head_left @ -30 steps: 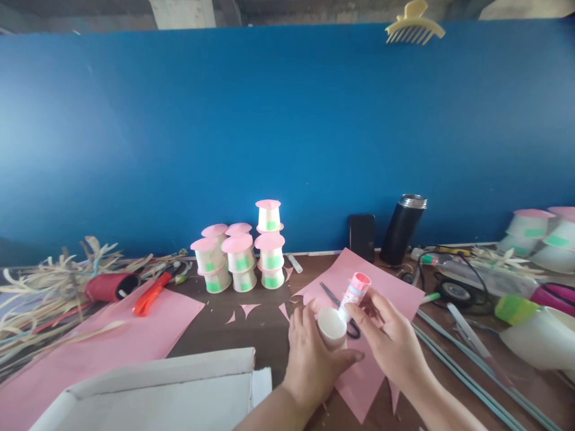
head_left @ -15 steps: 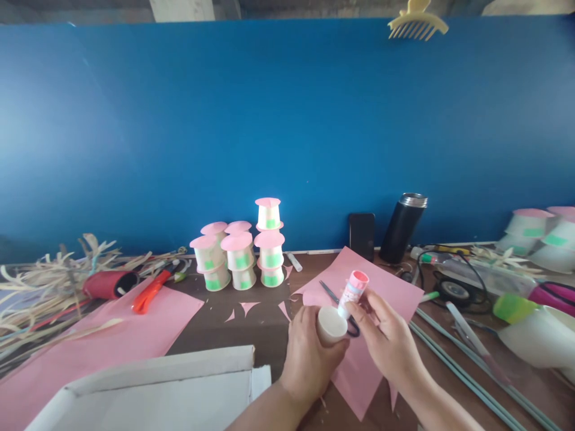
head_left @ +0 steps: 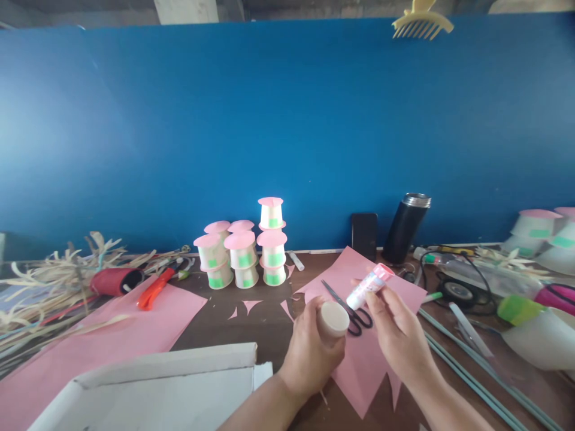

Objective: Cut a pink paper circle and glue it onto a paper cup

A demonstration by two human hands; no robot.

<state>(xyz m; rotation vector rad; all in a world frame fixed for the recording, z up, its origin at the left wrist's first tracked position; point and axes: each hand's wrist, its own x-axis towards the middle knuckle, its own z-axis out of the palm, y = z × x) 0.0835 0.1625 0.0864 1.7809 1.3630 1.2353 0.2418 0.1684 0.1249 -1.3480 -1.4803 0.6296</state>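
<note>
My left hand (head_left: 309,347) is wrapped round a small white paper cup (head_left: 334,318), its round end facing up. Between the fingers of my right hand (head_left: 398,326) is a glue stick (head_left: 369,286) with a white body and a pink end, tilted up to the right and held apart from the cup. Black-handled scissors (head_left: 354,317) lie between the hands on a cut sheet of pink paper (head_left: 359,371). Farther back, several white cups with pink paper discs and green patches stand in stacks (head_left: 241,258).
A white cardboard box (head_left: 162,389) is at the front left, near more pink paper (head_left: 179,311), an orange cutter (head_left: 155,290) and a red spool (head_left: 115,281). A phone (head_left: 363,235) and black bottle (head_left: 405,230) stand by the blue board. Greenish rods (head_left: 476,374) lie right.
The glue stick has moved right, away from the cup's edge, and leans over more. The scissors' handles now show fully. My left hand keeps hold of the cup, slightly turned.
</note>
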